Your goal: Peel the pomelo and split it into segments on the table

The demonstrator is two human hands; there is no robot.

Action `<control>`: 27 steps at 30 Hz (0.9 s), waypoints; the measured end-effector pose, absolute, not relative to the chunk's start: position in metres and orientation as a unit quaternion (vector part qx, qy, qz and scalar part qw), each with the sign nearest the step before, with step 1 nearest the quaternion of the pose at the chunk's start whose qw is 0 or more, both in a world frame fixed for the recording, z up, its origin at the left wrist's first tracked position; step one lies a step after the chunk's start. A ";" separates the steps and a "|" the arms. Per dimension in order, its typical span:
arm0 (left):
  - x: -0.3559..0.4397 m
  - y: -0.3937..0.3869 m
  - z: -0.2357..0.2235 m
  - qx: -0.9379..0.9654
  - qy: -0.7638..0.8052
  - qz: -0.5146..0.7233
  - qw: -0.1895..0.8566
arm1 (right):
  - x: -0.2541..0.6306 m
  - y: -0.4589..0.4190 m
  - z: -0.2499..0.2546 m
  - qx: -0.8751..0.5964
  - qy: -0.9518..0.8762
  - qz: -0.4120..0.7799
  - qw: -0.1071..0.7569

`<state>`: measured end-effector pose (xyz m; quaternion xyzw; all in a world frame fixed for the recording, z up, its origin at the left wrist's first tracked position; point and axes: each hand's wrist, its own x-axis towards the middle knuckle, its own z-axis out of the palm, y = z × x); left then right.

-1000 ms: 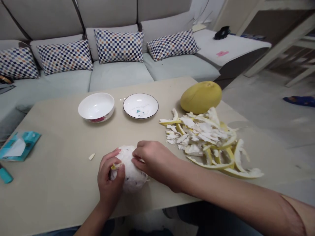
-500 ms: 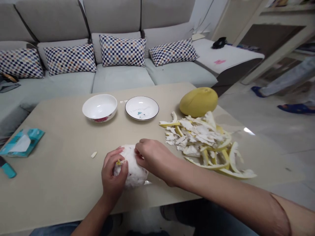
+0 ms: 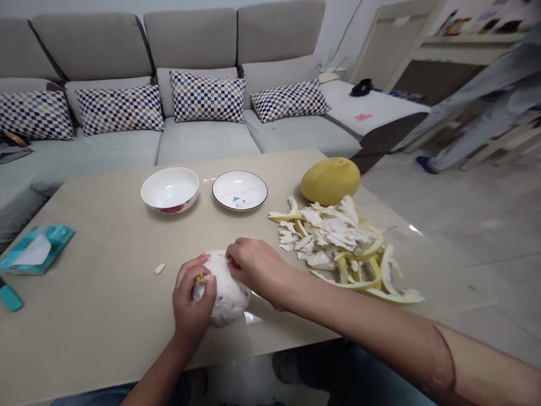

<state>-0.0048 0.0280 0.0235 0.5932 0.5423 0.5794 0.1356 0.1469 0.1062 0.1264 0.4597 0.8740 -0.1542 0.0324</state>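
A peeled pomelo (image 3: 228,301), white with pith, rests on the table near its front edge. My left hand (image 3: 192,299) is wrapped round its left side, with the thumb and fingers curled against it. A small yellow bit of rind shows by those fingertips. At the top right of the fruit, my right hand (image 3: 257,270) is closed in a pinch against the white pith; its fingertips are partly hidden. Right of my hands lies a heap of pomelo peel (image 3: 338,237), yellow rind strips mixed with torn white pith. Behind the heap sits a whole yellow pomelo (image 3: 331,181).
A white bowl (image 3: 170,190) and a dark-rimmed plate (image 3: 240,190) stand towards the back of the table (image 3: 105,316). A tissue pack (image 3: 38,250) and a teal-handled tool (image 3: 10,297) lie at left. Another person's legs (image 3: 486,107) are at far right.
The other person's legs have moved farther back and left. The view has shifted slightly. My hands keep nearly the same hold on the peeled pomelo.
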 end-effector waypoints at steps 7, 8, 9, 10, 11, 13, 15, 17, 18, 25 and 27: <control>-0.006 0.028 0.022 0.592 0.542 0.580 0.137 | 0.145 0.110 0.124 0.466 0.872 -0.146 0.026; -0.006 0.027 0.022 0.593 0.542 0.579 0.136 | 0.147 0.110 0.126 0.466 0.871 -0.155 0.025; -0.006 0.027 0.022 0.594 0.543 0.579 0.135 | 0.148 0.110 0.127 0.465 0.870 -0.163 0.029; -0.006 0.027 0.022 0.594 0.542 0.578 0.134 | 0.149 0.110 0.128 0.464 0.869 -0.169 0.034; -0.006 0.027 0.023 0.595 0.542 0.578 0.133 | 0.149 0.111 0.129 0.464 0.868 -0.172 0.041; -0.006 0.027 0.023 0.595 0.544 0.577 0.132 | 0.148 0.113 0.130 0.465 0.867 -0.172 0.050; -0.006 0.028 0.023 0.594 0.547 0.574 0.135 | 0.145 0.115 0.129 0.467 0.866 -0.171 0.048; -0.006 0.029 0.023 0.593 0.552 0.571 0.136 | 0.144 0.117 0.127 0.471 0.864 -0.176 0.037; -0.006 0.029 0.023 0.593 0.553 0.570 0.135 | 0.144 0.118 0.126 0.474 0.863 -0.176 0.031; -0.006 0.027 0.025 0.608 0.543 0.563 0.137 | 0.169 0.125 0.100 0.540 0.708 -0.426 -0.160; -0.006 0.027 0.025 0.609 0.540 0.564 0.141 | 0.174 0.128 0.091 0.538 0.642 -0.515 -0.181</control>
